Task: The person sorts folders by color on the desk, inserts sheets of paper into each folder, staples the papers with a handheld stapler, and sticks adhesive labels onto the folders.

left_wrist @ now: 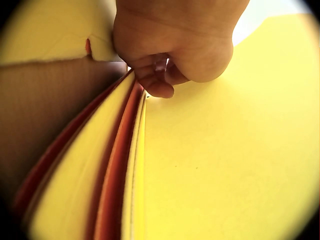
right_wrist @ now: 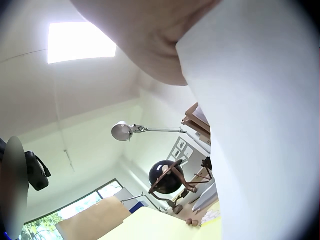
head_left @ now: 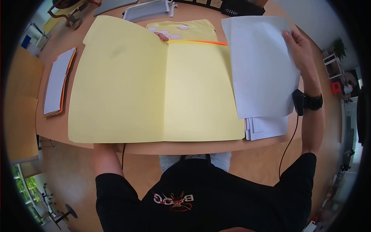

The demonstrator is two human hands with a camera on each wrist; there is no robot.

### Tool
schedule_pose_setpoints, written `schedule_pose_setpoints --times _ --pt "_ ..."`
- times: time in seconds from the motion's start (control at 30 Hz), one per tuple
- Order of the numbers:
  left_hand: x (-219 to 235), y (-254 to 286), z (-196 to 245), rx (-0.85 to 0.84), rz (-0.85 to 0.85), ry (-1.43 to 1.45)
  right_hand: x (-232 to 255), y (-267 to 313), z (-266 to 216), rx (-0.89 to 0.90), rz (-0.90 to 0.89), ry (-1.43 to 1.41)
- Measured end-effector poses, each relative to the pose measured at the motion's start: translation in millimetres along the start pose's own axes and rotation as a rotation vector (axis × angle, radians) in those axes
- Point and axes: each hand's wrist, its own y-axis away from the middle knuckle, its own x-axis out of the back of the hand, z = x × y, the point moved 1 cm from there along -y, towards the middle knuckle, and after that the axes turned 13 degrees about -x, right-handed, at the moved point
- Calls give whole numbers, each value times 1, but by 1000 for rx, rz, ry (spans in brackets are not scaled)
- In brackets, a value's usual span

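Observation:
A yellow folder (head_left: 201,92) lies spread open, its left cover raised over the left forearm. At the top of its fold, the left hand (head_left: 161,36) grips the edge; in the left wrist view that hand (left_wrist: 175,40) has curled fingers at the edges of stacked yellow and orange folders (left_wrist: 117,165). On the right, the right hand (head_left: 301,50) pinches white sheets (head_left: 262,69) near their upper right corner, thumb in front. The sheets overlap the folder's right edge, above other white papers (head_left: 268,127). In the right wrist view, the sheet (right_wrist: 255,110) hides the right hand's (right_wrist: 150,40) fingertips.
An orange-edged paper stack (head_left: 58,83) lies at the table's left. Behind the folder are a labelled yellow envelope (head_left: 197,29), a grey tray (head_left: 147,11) and a black object (head_left: 243,8). A globe stand (head_left: 71,13) is at the back left. A cable hangs from the right wrist.

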Motion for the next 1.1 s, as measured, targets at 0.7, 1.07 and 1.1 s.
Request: schedule_pose_setpoints --times 0.7,1.07,1.1 --pt "-10 24 18 25 42 -110 -143 59 -12 -213 -494 -93" --pt "-14 35 27 43 58 -150 -144 52 0 -229 -532 -21" --pt "-16 38 28 44 59 -156 -144 51 1 -233 -541 -6"
